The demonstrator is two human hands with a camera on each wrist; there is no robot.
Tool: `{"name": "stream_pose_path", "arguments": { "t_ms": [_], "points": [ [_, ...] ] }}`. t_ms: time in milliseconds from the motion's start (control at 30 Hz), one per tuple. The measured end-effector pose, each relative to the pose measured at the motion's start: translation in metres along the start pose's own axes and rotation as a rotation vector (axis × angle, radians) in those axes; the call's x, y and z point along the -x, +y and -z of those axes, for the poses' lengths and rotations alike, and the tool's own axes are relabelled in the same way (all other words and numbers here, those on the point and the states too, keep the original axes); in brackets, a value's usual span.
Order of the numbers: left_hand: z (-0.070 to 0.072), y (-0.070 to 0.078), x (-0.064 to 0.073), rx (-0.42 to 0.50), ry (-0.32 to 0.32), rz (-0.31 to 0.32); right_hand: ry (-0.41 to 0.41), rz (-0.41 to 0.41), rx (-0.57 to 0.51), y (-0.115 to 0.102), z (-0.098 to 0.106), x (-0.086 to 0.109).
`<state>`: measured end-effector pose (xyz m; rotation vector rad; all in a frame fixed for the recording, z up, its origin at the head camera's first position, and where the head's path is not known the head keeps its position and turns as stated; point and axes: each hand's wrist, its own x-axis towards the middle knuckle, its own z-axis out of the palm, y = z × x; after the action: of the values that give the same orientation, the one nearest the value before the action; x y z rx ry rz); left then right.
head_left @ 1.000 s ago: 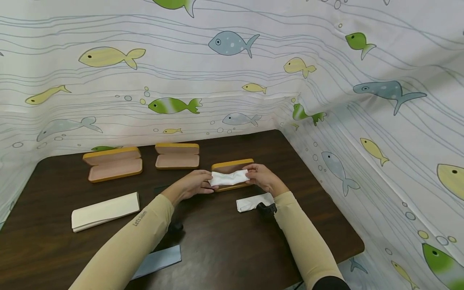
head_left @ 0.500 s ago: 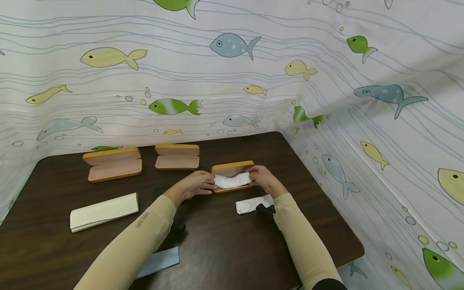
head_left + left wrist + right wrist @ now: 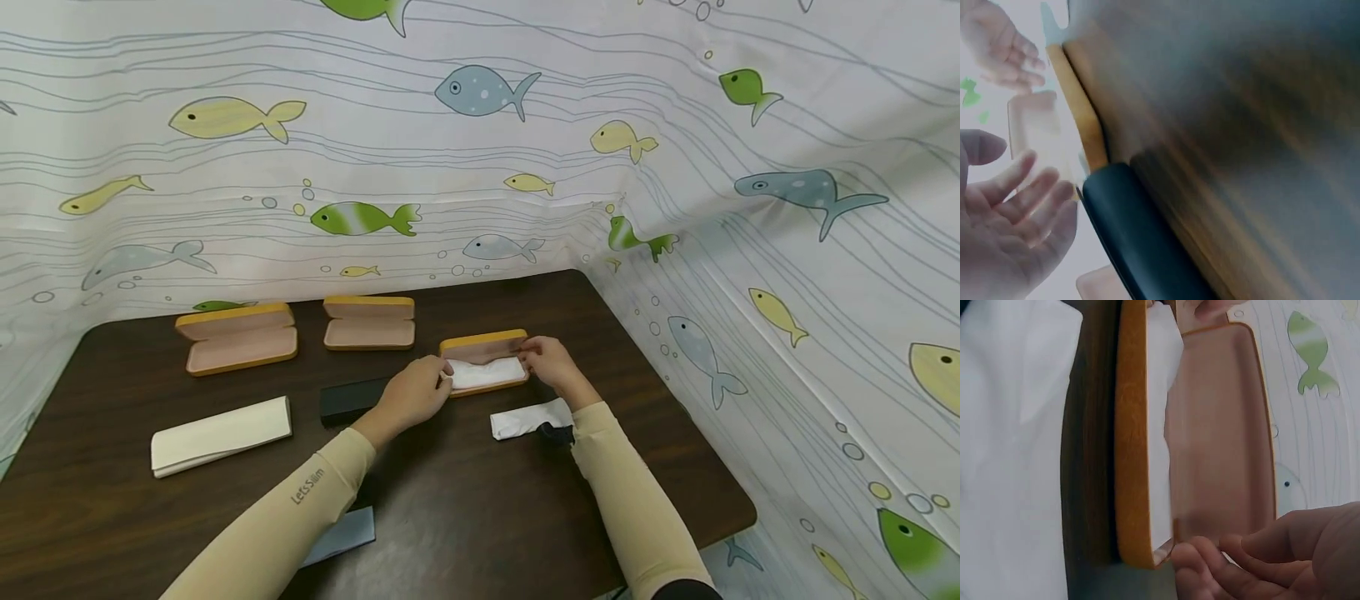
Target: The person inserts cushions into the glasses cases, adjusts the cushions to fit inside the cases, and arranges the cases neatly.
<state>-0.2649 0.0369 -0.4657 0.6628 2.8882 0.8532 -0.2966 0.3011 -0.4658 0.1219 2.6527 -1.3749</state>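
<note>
An open, orange-yellow eyeglass case (image 3: 483,340) with pink lining stands on the dark wooden table. A white folded cloth (image 3: 487,373) lies in its lower half, slightly rumpled along the back. My left hand (image 3: 417,392) is at the case's left end, fingertips near the cloth's edge; in the left wrist view its fingers (image 3: 1029,203) are loosely spread with nothing between them. At the opposite end is my right hand (image 3: 551,365), and the right wrist view puts its relaxed fingertips (image 3: 1194,562) beside the case's corner (image 3: 1138,550), off the cloth.
Two more open cases, one (image 3: 240,342) wider than the other (image 3: 369,325), stand at the back left. A black case (image 3: 348,402) is beside my left wrist. Cream cloth (image 3: 221,435), blue cloth (image 3: 341,536) and a second white cloth (image 3: 525,419) lie folded on the table.
The white cloth has been lowered into the open case and let go. My left hand has drawn back slightly and turned, uncovering more of the black case. My right hand has moved slightly off the cloth.
</note>
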Motion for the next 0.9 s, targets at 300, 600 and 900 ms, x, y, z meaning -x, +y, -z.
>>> {"name": "stream_pose_path", "arguments": {
  "t_ms": [300,600,900],
  "points": [
    [-0.008,0.003,0.005,-0.345,-0.052,-0.137,-0.027,0.188,0.302,-0.005,-0.011,0.009],
    [-0.007,0.002,0.007,-0.453,-0.151,-0.144,-0.048,0.201,0.296,-0.003,-0.013,0.007],
    [0.004,0.003,0.0,-0.311,0.183,-0.11,0.272,0.25,0.352,-0.006,-0.007,0.018]
  ]
}}
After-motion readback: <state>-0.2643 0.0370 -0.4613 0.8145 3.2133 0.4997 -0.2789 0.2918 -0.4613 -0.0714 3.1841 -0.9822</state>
